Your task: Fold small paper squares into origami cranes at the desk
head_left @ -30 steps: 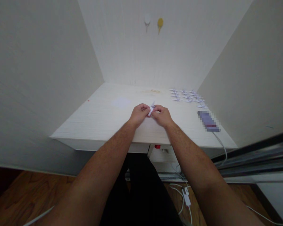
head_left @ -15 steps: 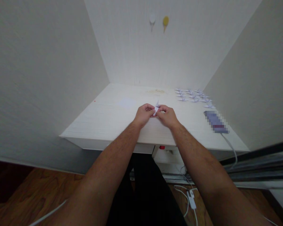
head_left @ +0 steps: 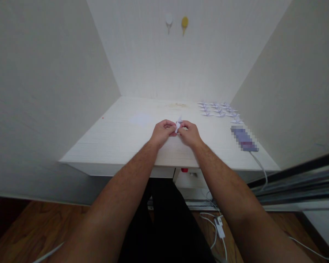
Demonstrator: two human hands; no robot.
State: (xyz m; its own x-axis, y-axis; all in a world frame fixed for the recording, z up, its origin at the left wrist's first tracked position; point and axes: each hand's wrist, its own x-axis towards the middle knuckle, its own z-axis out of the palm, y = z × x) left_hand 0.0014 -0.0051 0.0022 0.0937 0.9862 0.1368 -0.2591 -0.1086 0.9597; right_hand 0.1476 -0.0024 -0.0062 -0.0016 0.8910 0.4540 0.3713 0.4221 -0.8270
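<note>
Between my two hands, just over the white desk (head_left: 120,142), is a small piece of folded white paper (head_left: 178,125) with a pointed tip rising away from me. My left hand (head_left: 163,132) pinches its left side between thumb and fingers. From the right, my right hand (head_left: 189,133) grips the other side, its thumb near the paper's lower edge. My fingertips cover part of the folds. At the back right of the desk, several folded paper cranes (head_left: 220,113) stand in rows.
A phone (head_left: 244,138), blurred out, lies at the right with a white cable (head_left: 260,164) running off the desk edge. Pale paper (head_left: 141,119) lies left of my hands. A white hook (head_left: 169,19) and a yellow hook (head_left: 184,22) are on the back wall. A power strip (head_left: 219,227) rests on the floor.
The camera view has shifted slightly, so everything sits a little further left. The folded paper has turned a little between my fingers, and both hands still hold it.
</note>
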